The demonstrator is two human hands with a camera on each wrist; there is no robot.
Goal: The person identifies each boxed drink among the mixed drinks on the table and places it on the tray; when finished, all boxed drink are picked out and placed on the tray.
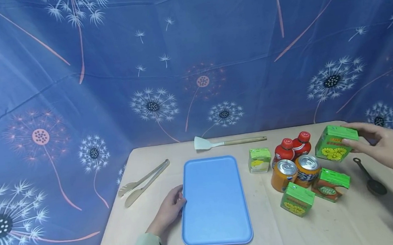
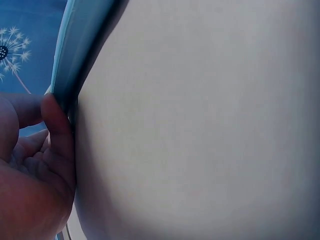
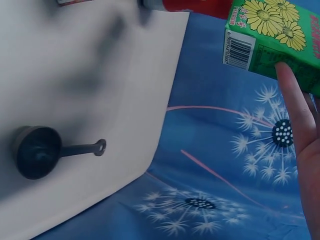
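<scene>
In the head view my right hand grips a green drink carton with yellow flowers, held above the table at the right. The right wrist view shows the same carton with its barcode end. My left hand pinches the left rim of a blue tray lying on the table; in the left wrist view thumb and finger meet at the tray's edge. Below the held carton stand two orange soda cans, two red-capped bottles, a flowered green carton and another green carton.
A green-and-yellow carton stands between the tray and the bottles. Behind the tray lies a spatula with a wooden handle. Tongs lie at the left, a black scoop at the right. A blue dandelion-print cloth hangs behind the table.
</scene>
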